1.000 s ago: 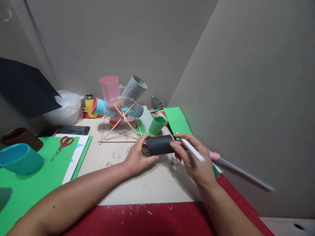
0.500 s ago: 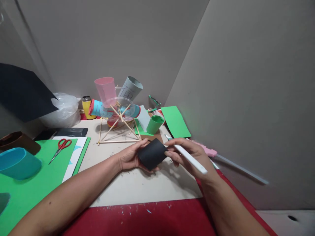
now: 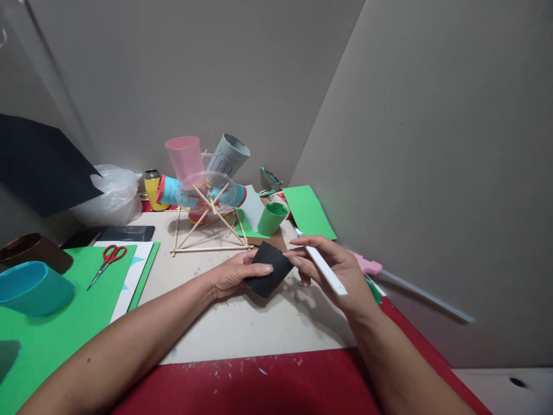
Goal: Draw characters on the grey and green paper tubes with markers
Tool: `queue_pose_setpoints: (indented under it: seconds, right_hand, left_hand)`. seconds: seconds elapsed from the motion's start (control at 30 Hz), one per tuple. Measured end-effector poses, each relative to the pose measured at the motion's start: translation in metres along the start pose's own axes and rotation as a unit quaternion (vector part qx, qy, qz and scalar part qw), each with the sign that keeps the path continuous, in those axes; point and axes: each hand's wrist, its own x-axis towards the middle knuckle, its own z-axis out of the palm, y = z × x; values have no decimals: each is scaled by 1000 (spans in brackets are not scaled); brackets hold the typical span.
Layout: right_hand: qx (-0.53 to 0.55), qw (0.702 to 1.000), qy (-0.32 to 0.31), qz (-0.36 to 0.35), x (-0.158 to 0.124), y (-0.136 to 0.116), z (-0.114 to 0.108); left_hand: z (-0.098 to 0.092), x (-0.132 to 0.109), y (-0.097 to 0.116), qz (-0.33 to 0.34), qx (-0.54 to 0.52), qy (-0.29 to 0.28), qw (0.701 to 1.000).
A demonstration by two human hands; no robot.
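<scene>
1. Change since 1.0 s ago: the black rolled-paper tube [image 3: 266, 271], then level between both hands, now sits aslant, and the left thumb lies across its top.
2. Left hand [image 3: 231, 275]: closed around the tube's left side, just above the beige table board [image 3: 242, 328].
3. Right hand [image 3: 334, 271]: fingertips touch the tube's right end, while the same hand pinches a slim white pen-like stick [image 3: 323, 268].
4. Handling, as a judgement: the tube looks light and thin-walled and would crush under a hard squeeze. It is best held lightly around its wall, near the ends. Its inside is hidden.
5. Left foreground: a teal paper cup [image 3: 32, 288] lies on its side on a green paper sheet [image 3: 56, 334], with a brown paper cup [image 3: 32, 249] behind it. What they hold cannot be seen. Red-handled scissors [image 3: 108, 260] lie nearby.
6. Middle distance: a tilted green paper cup [image 3: 271, 218] shows nothing inside.
7. Far: a wooden-stick frame [image 3: 207, 230] carries a pink paper cup [image 3: 185, 158], a grey paper cup [image 3: 228, 155] and a clear plastic dish [image 3: 207, 189]. Their contents cannot be seen.
</scene>
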Motion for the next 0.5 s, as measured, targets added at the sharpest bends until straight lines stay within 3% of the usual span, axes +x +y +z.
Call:
queue_pose_setpoints:
  seconds: [0.2, 0.5]
  right_hand:
    - [-34, 999, -8, 2, -2, -2, 4]
    - [-58, 998, -23, 6, -4, 4, 8]
  left_hand:
    - [3, 0, -4, 87, 146, 30, 985]
    - [6, -1, -8, 121, 260, 69, 956]
